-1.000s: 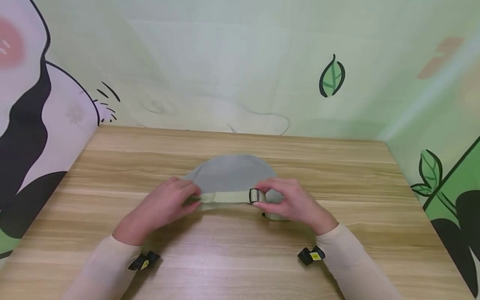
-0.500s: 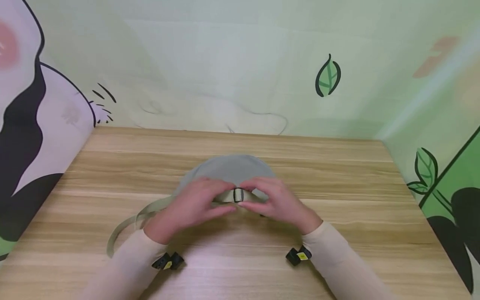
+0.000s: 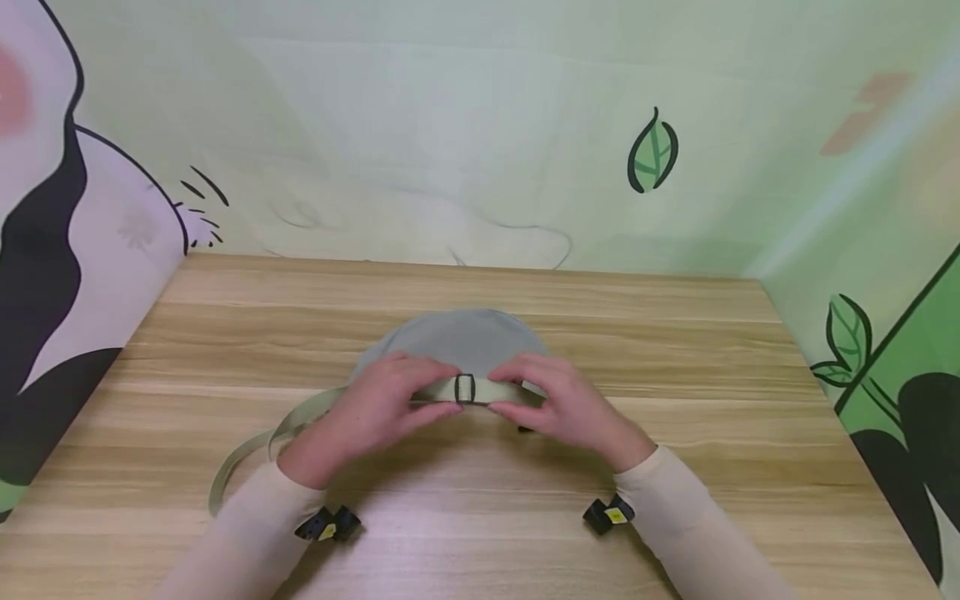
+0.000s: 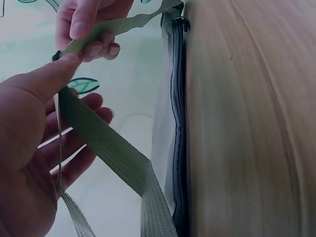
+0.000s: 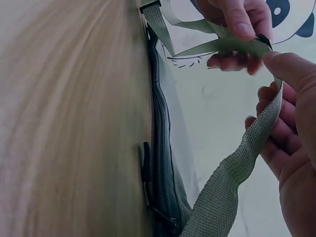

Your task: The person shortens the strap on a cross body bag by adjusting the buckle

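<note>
Two narrow grips: your left hand and right hand pinch the strap, apparently to straighten it.
Buckle: mid-frame, between them.
Bag: frame center, on the table.

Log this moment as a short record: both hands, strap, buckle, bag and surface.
Left hand: pinches the green strap beside the buckle
Right hand: pinches the strap on the buckle's other side
Buckle: dark-framed, threaded on the strap, between the hands
Strap slack: loops out past the left wrist
Bag: grey, with a dark zipper; on the table
Table: wood-grained
</note>
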`<action>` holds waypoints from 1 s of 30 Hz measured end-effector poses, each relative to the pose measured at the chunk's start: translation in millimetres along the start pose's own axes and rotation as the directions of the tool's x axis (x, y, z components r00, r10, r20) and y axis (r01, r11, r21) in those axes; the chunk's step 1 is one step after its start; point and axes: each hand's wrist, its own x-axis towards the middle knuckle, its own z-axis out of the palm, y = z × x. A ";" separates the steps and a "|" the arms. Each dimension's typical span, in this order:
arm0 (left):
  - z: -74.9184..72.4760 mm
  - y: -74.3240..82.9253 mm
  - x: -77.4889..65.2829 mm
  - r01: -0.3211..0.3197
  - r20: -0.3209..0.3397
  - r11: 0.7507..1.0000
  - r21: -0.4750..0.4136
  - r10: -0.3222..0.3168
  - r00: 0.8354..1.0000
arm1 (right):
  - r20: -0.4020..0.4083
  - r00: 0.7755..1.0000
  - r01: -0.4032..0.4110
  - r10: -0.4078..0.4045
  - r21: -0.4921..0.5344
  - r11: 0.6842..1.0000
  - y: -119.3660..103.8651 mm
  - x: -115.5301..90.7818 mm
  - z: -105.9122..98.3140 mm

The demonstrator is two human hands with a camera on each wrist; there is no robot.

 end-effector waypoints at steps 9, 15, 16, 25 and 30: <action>3.2 4.0 5.0 -0.054 -0.087 0.998 -0.020 0.052 0.995 | -0.034 0.998 0.058 -0.058 0.005 0.998 -0.8 3.2 0.6; 3.2 4.8 6.7 -0.056 -0.080 0.998 -0.032 0.053 0.995 | -0.032 0.998 0.048 -0.049 -0.006 0.999 -2.1 5.2 0.7; 2.8 5.3 6.8 -0.054 -0.077 0.998 -0.036 0.052 0.996 | -0.030 0.998 0.046 -0.046 -0.010 0.999 -2.3 5.4 0.9; 2.1 7.8 7.5 -0.035 -0.056 0.998 -0.061 0.032 0.998 | -0.029 0.997 0.068 -0.068 -0.017 0.998 -1.8 7.0 2.1; 4.1 9.5 7.7 -0.021 -0.048 0.997 -0.079 0.017 0.999 | -0.033 0.996 0.085 -0.086 -0.018 0.996 -3.6 9.3 4.3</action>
